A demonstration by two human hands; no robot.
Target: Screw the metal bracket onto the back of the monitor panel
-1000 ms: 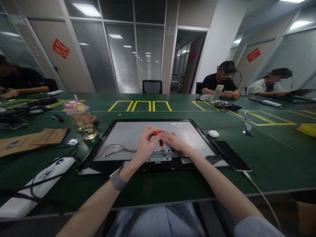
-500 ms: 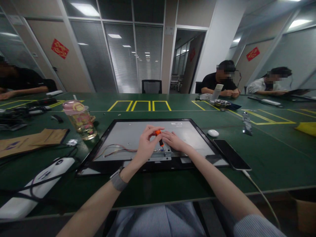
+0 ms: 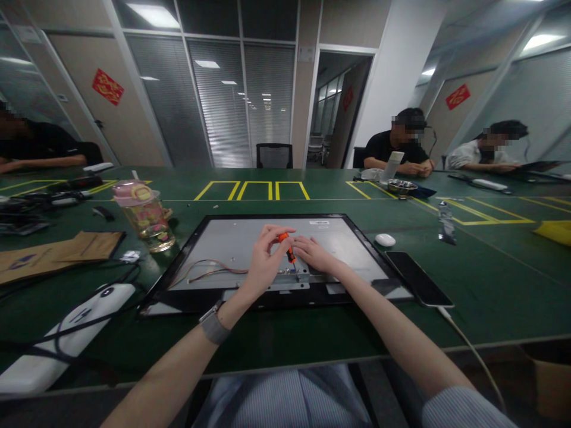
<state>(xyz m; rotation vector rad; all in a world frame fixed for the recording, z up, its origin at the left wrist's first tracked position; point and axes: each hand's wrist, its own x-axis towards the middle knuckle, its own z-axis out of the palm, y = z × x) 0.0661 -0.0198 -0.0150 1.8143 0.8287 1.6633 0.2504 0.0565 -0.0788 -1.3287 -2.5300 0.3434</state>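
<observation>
Screwdriver (image 3: 291, 255) in hand, we lean over a large flat panel (image 3: 352, 251) that lies grey face up on the green table (image 3: 267, 342), probably set flat so that the table backs all of it. Our left hand (image 3: 266, 255) is narrowed to a pinch, thumb and fingers round the orange and black handle near its top, a hold that seems meant for control more than force. The tool leans a little, its shaft pointing down at the metal bracket (image 3: 306, 278) in the near middle of the panel; whether its tip is seated, we cannot tell. Our right hand (image 3: 317, 257) is stretched out low over the panel, fingertips right by the handle, perhaps to steady it; we cannot make out whether they touch. Thin wires (image 3: 218, 263) loop off to the left of our 2 hands. On the right, a phone (image 3: 418, 278) rests just beside the panel on its charging cable (image 3: 475, 351), likely within reach, with a small white case (image 3: 385, 240) beyond it. On the left, a pink-lidded bottle (image 3: 151, 221) stands upright and a white power strip (image 3: 78, 330) lies nearer, apart from the panel.
</observation>
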